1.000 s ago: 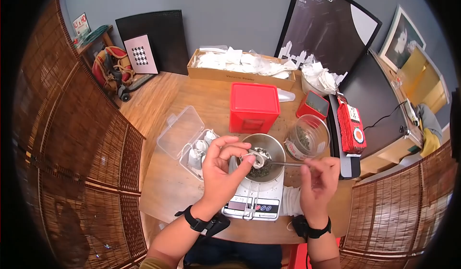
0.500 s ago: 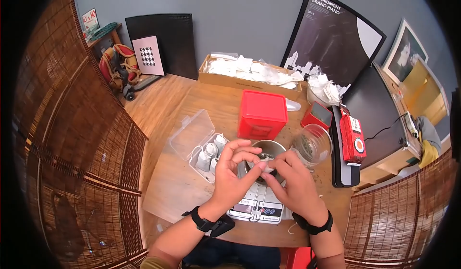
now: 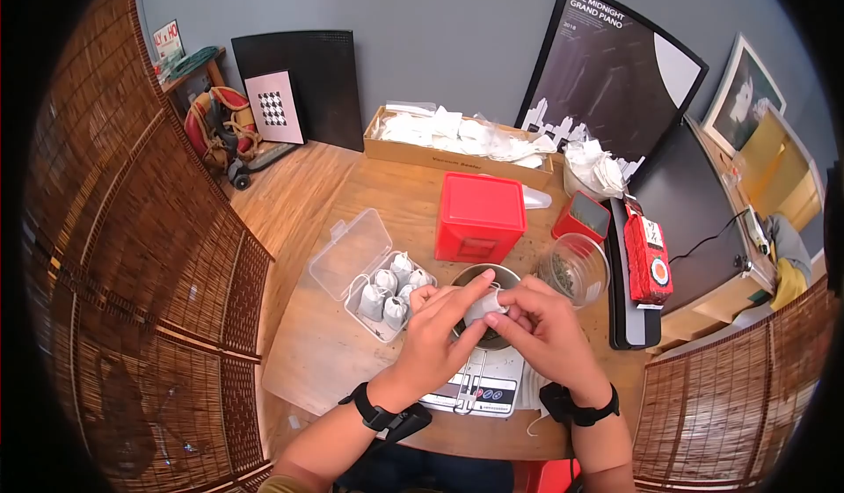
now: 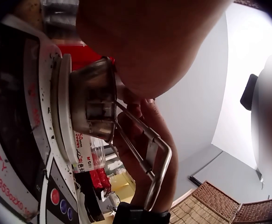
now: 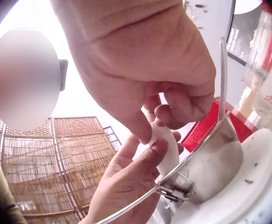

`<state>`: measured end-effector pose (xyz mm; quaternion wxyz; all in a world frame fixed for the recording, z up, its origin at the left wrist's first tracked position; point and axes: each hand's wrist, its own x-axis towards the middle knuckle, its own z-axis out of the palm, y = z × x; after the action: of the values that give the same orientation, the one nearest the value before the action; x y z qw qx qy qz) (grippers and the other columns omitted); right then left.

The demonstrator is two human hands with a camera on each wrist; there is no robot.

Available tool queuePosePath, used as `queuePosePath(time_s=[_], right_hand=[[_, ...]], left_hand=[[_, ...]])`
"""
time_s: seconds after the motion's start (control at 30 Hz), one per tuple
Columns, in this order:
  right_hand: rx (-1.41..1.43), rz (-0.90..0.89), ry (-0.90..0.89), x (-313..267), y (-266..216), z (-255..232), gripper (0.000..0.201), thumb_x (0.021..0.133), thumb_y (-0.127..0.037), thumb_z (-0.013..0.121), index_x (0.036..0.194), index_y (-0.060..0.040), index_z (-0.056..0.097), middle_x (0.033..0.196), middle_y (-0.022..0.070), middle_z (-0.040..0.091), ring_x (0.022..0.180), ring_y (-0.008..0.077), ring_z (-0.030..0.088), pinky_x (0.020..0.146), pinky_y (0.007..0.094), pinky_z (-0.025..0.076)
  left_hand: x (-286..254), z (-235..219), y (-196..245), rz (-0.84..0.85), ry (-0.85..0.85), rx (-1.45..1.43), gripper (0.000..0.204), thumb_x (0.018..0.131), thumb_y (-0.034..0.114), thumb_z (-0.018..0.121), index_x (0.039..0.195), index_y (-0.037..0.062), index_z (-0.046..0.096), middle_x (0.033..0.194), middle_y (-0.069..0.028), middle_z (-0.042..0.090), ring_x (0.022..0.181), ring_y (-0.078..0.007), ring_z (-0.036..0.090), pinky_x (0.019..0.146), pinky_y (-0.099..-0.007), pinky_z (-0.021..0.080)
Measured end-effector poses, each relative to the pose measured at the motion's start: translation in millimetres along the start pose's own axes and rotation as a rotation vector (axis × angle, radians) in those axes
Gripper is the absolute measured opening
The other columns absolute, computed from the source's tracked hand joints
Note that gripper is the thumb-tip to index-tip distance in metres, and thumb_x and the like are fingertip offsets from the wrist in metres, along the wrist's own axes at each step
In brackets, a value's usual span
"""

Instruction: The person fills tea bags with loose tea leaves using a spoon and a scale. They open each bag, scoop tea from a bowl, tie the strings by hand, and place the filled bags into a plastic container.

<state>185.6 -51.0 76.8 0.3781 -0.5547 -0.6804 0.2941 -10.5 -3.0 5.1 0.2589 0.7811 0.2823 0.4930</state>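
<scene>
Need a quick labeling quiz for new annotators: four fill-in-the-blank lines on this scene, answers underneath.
1. The left hand and right hand hold a pouch whose color is ____.
2. The metal pot stands ____ the scale.
3. The lid of the clear box is ____, not closed.
4. The poster reads "The Midnight Grand ____".

Missing words: white; on; open; Piano.

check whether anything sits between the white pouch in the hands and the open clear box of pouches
In the head view, the left hand, gripping the white pouch, is between it and the clear box. The lid is folded back; nothing else visibly blocks the way.
</scene>
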Motion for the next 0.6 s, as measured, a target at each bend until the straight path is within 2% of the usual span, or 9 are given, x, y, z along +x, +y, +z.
queuePosePath(time_s=[0.13,0.2,0.33,0.4,0.43,0.5,0.53,0.6], right_hand=[[-0.054,-0.010,-0.004,0.9,-6.4,-2.6,0.023,0.099,-0.014,0.081,0.115,0.0021,0.074,0.086,0.0063,0.056,0.070,0.0163,0.054,0.063,0.0329,0.045],[-0.111,-0.039,0.006,1.1,-7.1,-3.2,0.022,0.100,-0.014,0.080,0.114,0.0009,0.074,0.087,0.0095,0.059,0.072,0.0221,0.059,0.066,0.0367,0.048],[-0.130,-0.119,0.021,1.7,-5.1,-3.6,0.021,0.098,-0.010,0.082,0.115,0.0005,0.075,0.082,0.0056,0.054,0.067,0.0154,0.051,0.061,0.0318,0.041],[-0.165,-0.065,-0.033,0.8,-10.8,-6.4,0.020,0.099,-0.015,0.079,0.114,-0.0019,0.074,0.091,0.0124,0.064,0.077,0.0309,0.065,0.070,0.0407,0.051],[-0.165,-0.062,-0.030,0.7,-10.5,-6.6,0.020,0.099,-0.015,0.079,0.114,-0.0019,0.074,0.091,0.0124,0.064,0.077,0.0309,0.065,0.070,0.0407,0.051],[-0.165,-0.073,-0.034,0.3,-9.6,-7.0,0.021,0.100,-0.017,0.078,0.114,-0.0026,0.074,0.093,0.0134,0.066,0.082,0.0335,0.068,0.073,0.0422,0.052],[-0.165,-0.072,-0.032,0.3,-9.8,-7.6,0.021,0.100,-0.017,0.078,0.114,-0.0026,0.074,0.093,0.0134,0.066,0.082,0.0335,0.068,0.073,0.0422,0.052],[-0.205,-0.083,-0.051,-0.3,-10.1,-8.5,0.020,0.102,-0.018,0.076,0.113,-0.0021,0.074,0.097,0.0153,0.068,0.088,0.0366,0.070,0.076,0.0445,0.053]], left_hand=[[3.0,1.9,7.4,-0.018,0.024,-0.017,0.064,0.090,0.007,0.086,0.150,0.0020,0.064,0.128,-0.0160,0.079,0.110,-0.0283,0.075,0.101,-0.0388,0.044],[5.3,3.2,9.4,0.001,0.062,-0.016,0.059,0.091,0.007,0.085,0.147,0.0027,0.067,0.128,-0.0164,0.078,0.112,-0.0290,0.075,0.102,-0.0398,0.044],[5.5,2.6,8.7,0.065,0.033,0.063,0.056,0.091,0.007,0.084,0.145,0.0028,0.069,0.128,-0.0163,0.077,0.114,-0.0296,0.073,0.102,-0.0412,0.044],[4.1,2.5,8.1,0.056,-0.003,0.070,0.055,0.091,0.006,0.083,0.144,0.0028,0.070,0.129,-0.0160,0.076,0.117,-0.0307,0.072,0.102,-0.0420,0.044],[3.0,3.5,6.3,0.058,-0.007,0.069,0.055,0.091,0.006,0.083,0.144,0.0028,0.070,0.129,-0.0160,0.076,0.117,-0.0307,0.072,0.102,-0.0420,0.044],[0.8,6.1,1.9,0.051,0.001,0.017,0.056,0.095,0.008,0.080,0.149,0.0057,0.067,0.135,-0.0136,0.074,0.115,-0.0261,0.070,0.099,-0.0401,0.037],[2.0,5.3,3.9,0.052,-0.002,0.016,0.056,0.095,0.008,0.080,0.149,0.0057,0.067,0.135,-0.0136,0.074,0.115,-0.0261,0.070,0.099,-0.0401,0.037],[5.5,2.4,10.0,0.045,0.004,0.046,0.059,0.090,0.006,0.083,0.147,0.0019,0.068,0.134,-0.0174,0.076,0.119,-0.0321,0.072,0.104,-0.0412,0.043]])
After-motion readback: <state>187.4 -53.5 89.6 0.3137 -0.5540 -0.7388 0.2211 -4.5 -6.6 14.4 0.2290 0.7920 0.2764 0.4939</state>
